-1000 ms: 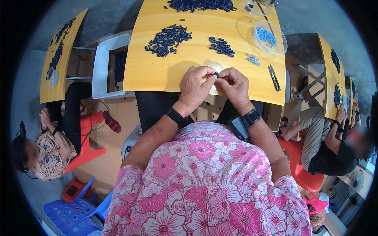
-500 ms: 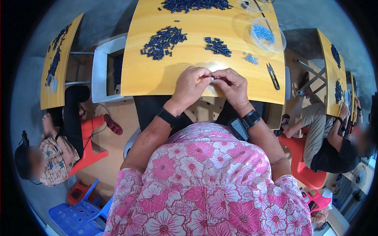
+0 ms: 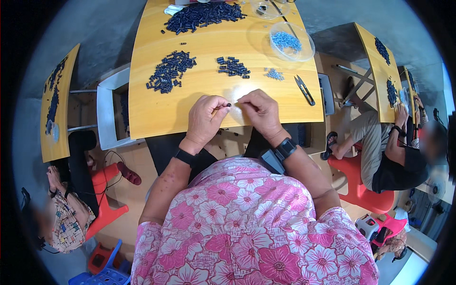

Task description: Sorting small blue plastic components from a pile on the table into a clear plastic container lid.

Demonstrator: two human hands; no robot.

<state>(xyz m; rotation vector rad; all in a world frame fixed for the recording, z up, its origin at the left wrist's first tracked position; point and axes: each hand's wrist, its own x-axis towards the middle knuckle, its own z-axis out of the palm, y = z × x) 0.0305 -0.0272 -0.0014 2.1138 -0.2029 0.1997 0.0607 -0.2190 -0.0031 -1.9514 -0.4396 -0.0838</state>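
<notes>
Over the near edge of the yellow table (image 3: 199, 107), my left hand (image 3: 205, 116) pinches a small black cylindrical piece (image 3: 229, 105) between thumb and fingertips. Just to its right, a small gap away, my right hand (image 3: 261, 113) has thumb and forefinger pressed together; whatever may be between them is too small to make out. Ahead of my hands lie a large pile of such black pieces (image 3: 170, 71) on the left and a smaller group (image 3: 232, 67) in the middle. A few tiny silvery-blue parts (image 3: 274, 73) lie to the right of that group.
Black thread snips (image 3: 304, 90) lie near the table's right edge. A clear plastic bowl (image 3: 306, 51) holds many blue-silver parts, and a bigger black heap (image 3: 204, 18) covers the far end. People sit at side tables left and right, on red chairs (image 3: 107, 190).
My hands have come apart, the right one moving off from the left, and the black piece now shows in my left fingertips. The whole view has shifted and turned slightly.
</notes>
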